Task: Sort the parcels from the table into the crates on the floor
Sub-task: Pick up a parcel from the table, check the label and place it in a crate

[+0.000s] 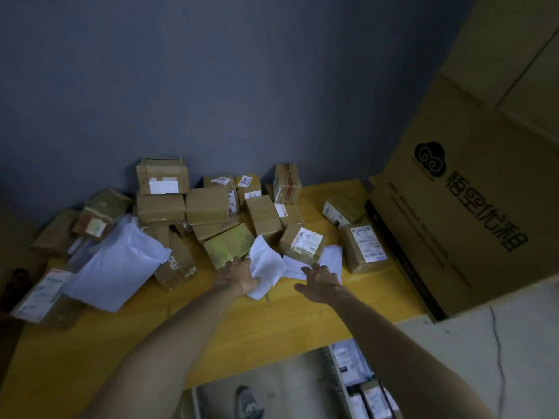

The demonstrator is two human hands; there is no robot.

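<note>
Many brown cardboard parcels (pixel 207 205) lie piled along the back of a yellow table (pixel 211 328). A small white poly-bag parcel (pixel 267 264) lies in the middle, and my left hand (pixel 240 276) grips its near left edge. A second flat white parcel (pixel 328 261) lies just right of it, with my right hand (pixel 317 284) over its near edge, fingers spread and touching it. A crate (pixel 357 385) holding several parcels shows on the floor under the table's front edge.
A big white poly bag (pixel 118 267) lies at the left beside a printed box (pixel 177 267). A labelled box (pixel 363 246) sits at the right. A very large cardboard carton (pixel 472 189) leans against the table's right end. My shoe (pixel 249 402) is on the floor.
</note>
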